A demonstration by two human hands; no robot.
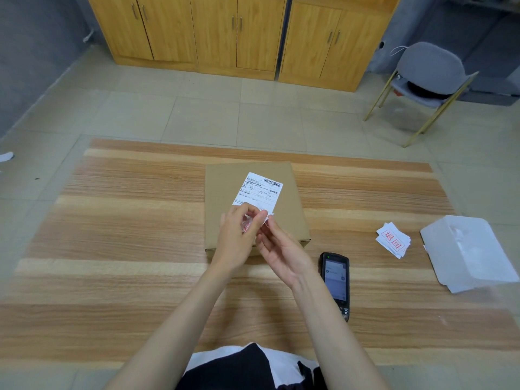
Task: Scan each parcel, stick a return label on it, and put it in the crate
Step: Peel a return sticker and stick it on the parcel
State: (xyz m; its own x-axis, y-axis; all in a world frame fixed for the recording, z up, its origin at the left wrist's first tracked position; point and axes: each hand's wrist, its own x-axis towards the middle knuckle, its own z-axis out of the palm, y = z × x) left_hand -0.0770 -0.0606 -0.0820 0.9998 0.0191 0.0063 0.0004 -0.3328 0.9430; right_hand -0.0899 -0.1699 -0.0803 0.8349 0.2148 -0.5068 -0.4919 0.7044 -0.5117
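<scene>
- Label: a small white paper with red print, crumpled a little, held between both hands above the parcel's near edge.
- Left hand curls its fingers round the label, and the red print shows between them.
- Right hand pinches a white edge of the label between thumb and forefinger, palm turned up. The other fingers are loose.
- Whether that white edge is the sticker or its backing cannot be told.
- Parcel: a flat brown cardboard box, closed, lying on the table directly under and beyond the grip.
- A white slip with a barcode and fine print is on the box top, just beyond the fingertips. Its near corner is hidden by them.
- Scanner: black handheld, screen lit, lying flat on the table near the right wrist, just right of it.
- Stack of more white labels with red characters lies further right of the grip.
- Crate: translucent white plastic, right of the stack, at the table's edge.
- Table: striped wood grain, under everything.
- Well beyond the grip stand a grey chair and wooden cabinets, on a tiled floor.
</scene>
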